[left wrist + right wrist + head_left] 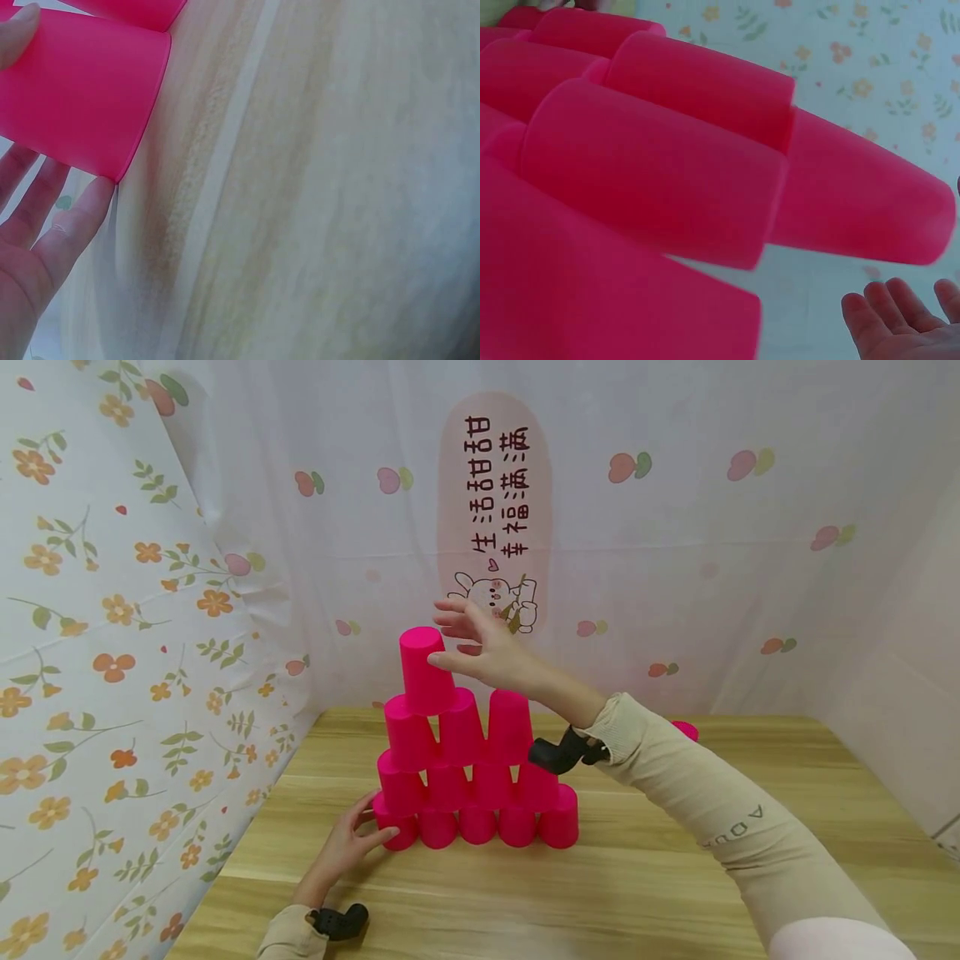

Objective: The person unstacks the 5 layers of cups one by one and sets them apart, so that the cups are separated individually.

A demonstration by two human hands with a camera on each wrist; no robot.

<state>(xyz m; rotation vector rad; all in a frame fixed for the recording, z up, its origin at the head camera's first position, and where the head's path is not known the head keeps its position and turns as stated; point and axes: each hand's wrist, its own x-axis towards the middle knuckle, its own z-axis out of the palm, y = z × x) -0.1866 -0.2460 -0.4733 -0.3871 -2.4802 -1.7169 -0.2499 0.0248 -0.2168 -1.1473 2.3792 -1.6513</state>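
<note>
Upside-down pink cups stand in a stepped stack (477, 785), several along the bottom and 3 in the third row. One top cup (422, 670) sits over the left and middle cups of that row. My left hand (348, 843) holds the lower left cup (82, 90), thumb on its front and fingers on its far side. Beside the top cup is my right hand (483, 643), its fingers spread and holding nothing. In the head view its thumb overlaps that cup. A gap shows between the fingers (889, 307) and the cup in the right wrist view.
The stack stands on a wood-grain table (465, 902). Behind my right forearm, part of another pink object (686, 729) shows near the table's back edge. A printed cloth (675, 568) hangs behind, and a flowered cloth (112, 610) covers the left side.
</note>
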